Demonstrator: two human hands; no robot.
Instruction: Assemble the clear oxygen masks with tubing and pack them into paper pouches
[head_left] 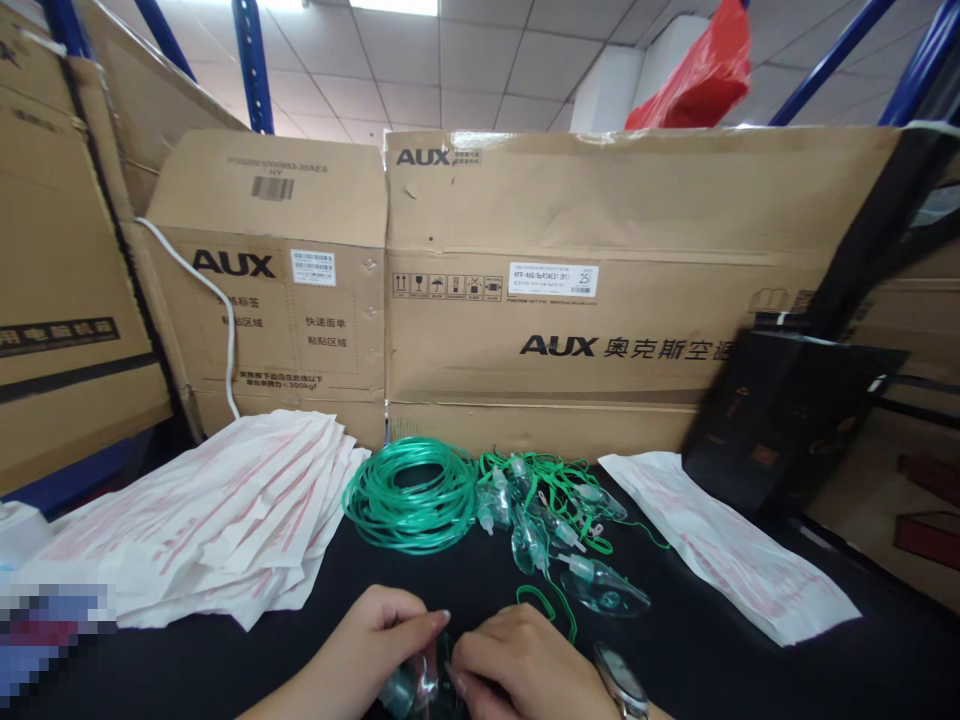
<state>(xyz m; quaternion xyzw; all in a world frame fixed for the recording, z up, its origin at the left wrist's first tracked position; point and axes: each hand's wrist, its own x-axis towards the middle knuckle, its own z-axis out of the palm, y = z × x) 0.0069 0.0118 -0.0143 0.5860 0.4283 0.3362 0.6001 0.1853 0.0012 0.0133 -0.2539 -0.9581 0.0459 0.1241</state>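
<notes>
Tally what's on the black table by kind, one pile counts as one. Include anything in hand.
White pouch piles: 2, left pile, right pile
Green tubing coil: 1
Tangled heap of clear masks: 1, single masks not countable
Held mask, between left hand and right hand: 1
Total: 5

Your 12 o'clock, big carton (637,220): "AUX" in its top-left corner, and "AUX 奥克斯空" large on the front, cut off at the right. The white label (553,279) on it reads roughly "KFR-46G/BpR3AES1(B1)", with a boxed "25". Your 11 o'clock, smaller carton (270,330): "AUX", "快递面单", "粘贴区域", "300kgf". You can't read its barcode sticker (313,267); the digits are too small.
</notes>
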